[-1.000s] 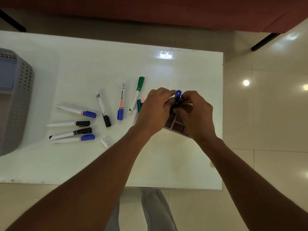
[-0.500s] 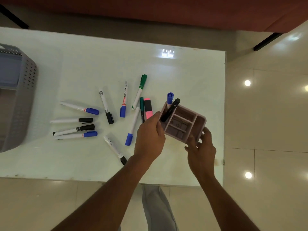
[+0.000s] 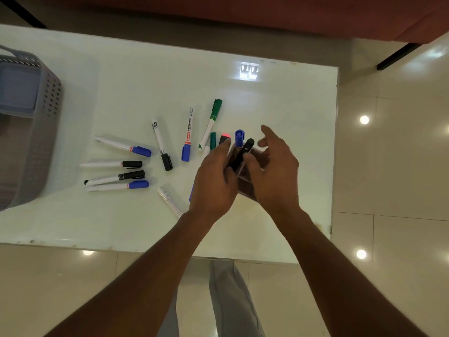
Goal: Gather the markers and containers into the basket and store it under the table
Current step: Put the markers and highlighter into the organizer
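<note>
My left hand (image 3: 215, 177) grips the left side of a pink divided container (image 3: 245, 189) held just above the white table (image 3: 145, 74). A blue-capped marker (image 3: 239, 138) and a black marker (image 3: 243, 154) stand in its far-left compartment. My right hand (image 3: 275, 171) hovers over the container with fingers spread, thumb beside the black marker; the hands hide most of the container. Several markers lie loose on the table to the left, among them a green one (image 3: 213, 117) and a pink highlighter (image 3: 225, 136). The grey perforated basket (image 3: 48, 117) sits at the table's left end.
The table's right edge (image 3: 334, 147) lies close to my right hand, with shiny tiled floor (image 3: 388, 190) beyond it. A dark red surface (image 3: 267, 13) runs along the far side. My legs (image 3: 230, 300) show below the near edge.
My right hand left the container's underside and came up over its top. My left hand shifted further along the container's left side. The container moved slightly left.
</note>
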Tool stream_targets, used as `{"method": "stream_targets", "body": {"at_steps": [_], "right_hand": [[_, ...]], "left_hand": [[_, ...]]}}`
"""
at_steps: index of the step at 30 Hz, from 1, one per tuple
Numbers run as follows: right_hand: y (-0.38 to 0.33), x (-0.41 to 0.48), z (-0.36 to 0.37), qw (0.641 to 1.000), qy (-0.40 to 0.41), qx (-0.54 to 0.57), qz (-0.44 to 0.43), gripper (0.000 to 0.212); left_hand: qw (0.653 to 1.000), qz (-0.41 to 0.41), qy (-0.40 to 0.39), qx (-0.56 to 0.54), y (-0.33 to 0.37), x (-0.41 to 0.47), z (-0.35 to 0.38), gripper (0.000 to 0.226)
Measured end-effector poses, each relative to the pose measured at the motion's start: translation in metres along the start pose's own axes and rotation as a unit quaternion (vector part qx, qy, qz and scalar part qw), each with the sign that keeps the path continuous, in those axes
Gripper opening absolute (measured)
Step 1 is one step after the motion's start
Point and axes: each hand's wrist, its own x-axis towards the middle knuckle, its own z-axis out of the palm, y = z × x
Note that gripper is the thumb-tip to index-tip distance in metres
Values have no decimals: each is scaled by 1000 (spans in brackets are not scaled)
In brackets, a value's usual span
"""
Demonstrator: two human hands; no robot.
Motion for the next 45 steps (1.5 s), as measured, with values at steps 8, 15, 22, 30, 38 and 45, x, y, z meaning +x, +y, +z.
{"method": "stream_targets", "body": {"at_steps": [8,15,22,30,38,45], "right_hand": [[-21,5,5,999,29,14,-10,17],[-15,1,12,997,49,29,-46,14],[-8,1,11,996,68,39,-43,14],[1,-19,15,995,85,44,-19,27],[3,-64,39,997,48,52,-28,15],[-35,-55,85,995,-88,26,35,20]], "left_hand": [[998,47,-5,-36,11,9,-4,40],[998,61,-26,-6,3,12,-2,45],[998,63,-15,-4,6,16,0,40],[999,41,-21,10,-1,15,0,47],[997,-23,58,35,-28,-7,-17,35],[984,-102,124,81,-75,-24,-46,26]]}}
